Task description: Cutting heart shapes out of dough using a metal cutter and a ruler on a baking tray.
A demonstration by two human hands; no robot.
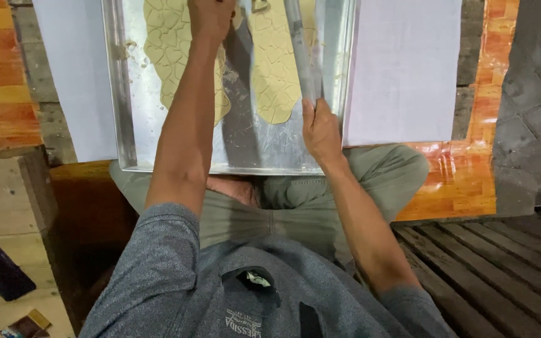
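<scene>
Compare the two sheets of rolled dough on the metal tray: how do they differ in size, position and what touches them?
The left dough sheet is broader and reaches further toward the person; the right dough sheet is narrower and ends in a rounded tip. The left hand rests over the left sheet's inner edge, while the right hand is beside the right sheet, holding a metal rod lying over it. Both are pale, marked with heart-shaped cuts, and lie on the metal tray.
</scene>
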